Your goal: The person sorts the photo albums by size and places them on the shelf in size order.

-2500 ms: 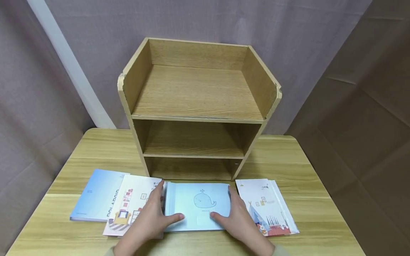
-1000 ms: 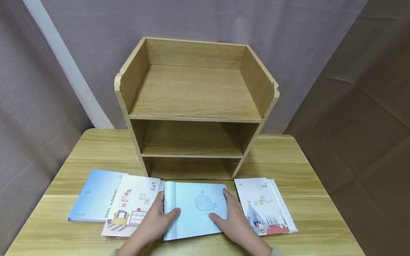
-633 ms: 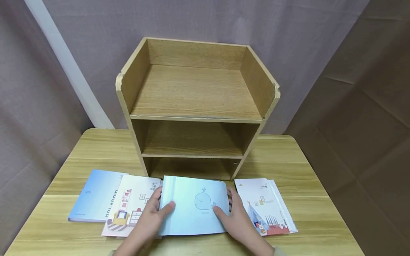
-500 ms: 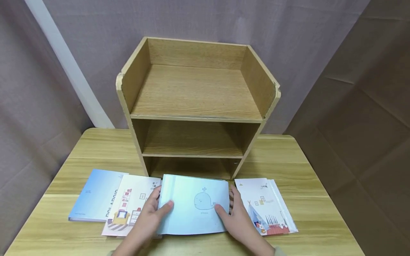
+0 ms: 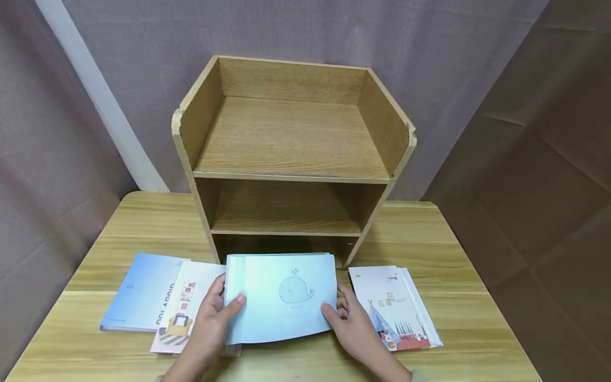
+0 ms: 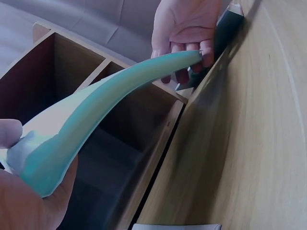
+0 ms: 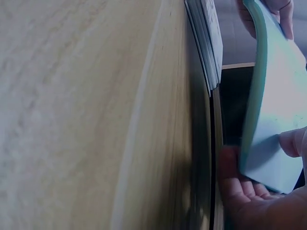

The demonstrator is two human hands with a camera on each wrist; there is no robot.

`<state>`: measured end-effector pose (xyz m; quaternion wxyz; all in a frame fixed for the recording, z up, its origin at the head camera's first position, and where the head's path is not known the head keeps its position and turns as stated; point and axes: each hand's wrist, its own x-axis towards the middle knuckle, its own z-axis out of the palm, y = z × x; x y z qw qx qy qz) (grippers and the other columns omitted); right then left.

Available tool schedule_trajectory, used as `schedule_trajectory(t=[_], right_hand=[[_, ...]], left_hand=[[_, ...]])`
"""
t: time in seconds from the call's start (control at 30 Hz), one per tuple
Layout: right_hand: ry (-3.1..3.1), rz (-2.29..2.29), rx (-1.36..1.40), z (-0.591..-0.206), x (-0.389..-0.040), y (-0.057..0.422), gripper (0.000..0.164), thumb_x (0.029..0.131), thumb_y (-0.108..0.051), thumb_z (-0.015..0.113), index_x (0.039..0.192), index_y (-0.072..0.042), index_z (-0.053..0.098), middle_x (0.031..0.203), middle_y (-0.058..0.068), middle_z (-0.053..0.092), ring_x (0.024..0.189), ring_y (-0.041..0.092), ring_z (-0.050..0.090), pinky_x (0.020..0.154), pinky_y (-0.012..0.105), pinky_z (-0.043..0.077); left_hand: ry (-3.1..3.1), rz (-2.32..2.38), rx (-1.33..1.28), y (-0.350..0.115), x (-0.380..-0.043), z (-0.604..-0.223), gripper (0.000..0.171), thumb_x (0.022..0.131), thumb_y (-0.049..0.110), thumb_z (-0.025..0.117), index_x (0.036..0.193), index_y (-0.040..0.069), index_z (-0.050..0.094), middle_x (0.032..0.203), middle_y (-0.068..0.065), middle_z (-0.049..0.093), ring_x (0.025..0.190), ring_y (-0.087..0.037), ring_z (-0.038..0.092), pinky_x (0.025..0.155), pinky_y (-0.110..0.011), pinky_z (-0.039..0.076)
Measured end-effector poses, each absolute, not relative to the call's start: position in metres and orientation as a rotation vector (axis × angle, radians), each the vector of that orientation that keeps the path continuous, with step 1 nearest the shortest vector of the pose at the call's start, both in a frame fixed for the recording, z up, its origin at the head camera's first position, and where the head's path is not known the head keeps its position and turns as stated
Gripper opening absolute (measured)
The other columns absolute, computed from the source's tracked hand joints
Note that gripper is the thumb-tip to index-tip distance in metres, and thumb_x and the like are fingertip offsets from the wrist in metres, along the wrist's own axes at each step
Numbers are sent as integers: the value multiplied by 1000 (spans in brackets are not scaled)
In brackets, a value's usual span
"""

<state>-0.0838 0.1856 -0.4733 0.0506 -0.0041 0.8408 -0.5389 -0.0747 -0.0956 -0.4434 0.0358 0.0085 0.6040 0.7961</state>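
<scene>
Held level between both hands is a pale blue photo album (image 5: 267,302) with a line-drawn whale on its cover. My left hand (image 5: 207,323) grips its left side, thumb on the cover and fingers beneath. On the right side, my right hand (image 5: 353,323) pinches the edge with its thumb on top. Seen from the left wrist, the soft album (image 6: 110,100) bows in an arc above the tabletop. The right wrist view has the curled fingers of the right hand (image 7: 235,187) under the near corner.
A wooden shelf unit (image 5: 291,138) with bare tiers stands behind the album. At left, a blue POLAROID album (image 5: 143,292) lies partly under a white illustrated album (image 5: 174,323). More illustrated albums (image 5: 393,307) lie at right on the wooden table (image 5: 458,329). Curtains hang behind.
Both hands have raised the whale album off the table and shifted it a little left and towards the shelf. It now hides part of the lowest tier. The other albums have stayed put.
</scene>
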Motion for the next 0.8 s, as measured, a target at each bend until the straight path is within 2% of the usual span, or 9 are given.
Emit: schedule_trajectory(t=[0.1,0.2,0.3,0.5,0.8], right_hand=[[2554,-1676,-42,-473,-83,186,53,92,-28,67,136,-6,47,96,3,66,76,14,59,70,24,51],[2530,-1728,-65,-473,-83,187,45,91,-25,69,130,-7,53,95,3,65,79,15,60,71,25,53],[2486,-1780,-110,-473,-83,188,45,91,-22,69,129,-7,51,98,6,66,83,18,63,73,26,55],[2410,-1833,-236,-471,-81,189,53,92,-22,68,135,-4,43,113,17,65,97,21,67,81,28,56],[2368,-1839,-332,-472,-79,188,54,92,-21,68,136,-8,40,117,14,64,96,20,67,79,30,57]], left_hand=[[1870,2463,41,-98,-75,-442,46,96,6,53,139,12,39,120,-18,57,96,-31,65,78,-44,57],[1877,2463,38,-99,-74,-441,46,97,8,53,140,15,38,122,-16,58,97,-31,65,78,-44,57],[1885,2474,19,-101,-74,-439,46,97,8,52,140,16,39,122,-15,60,95,-32,66,77,-45,57],[1903,2502,-17,-104,-75,-438,43,98,8,53,138,14,39,117,-12,64,91,-30,67,74,-45,58],[1912,2512,-36,-105,-77,-439,47,97,8,55,139,14,36,118,-10,64,90,-29,68,72,-46,58]])
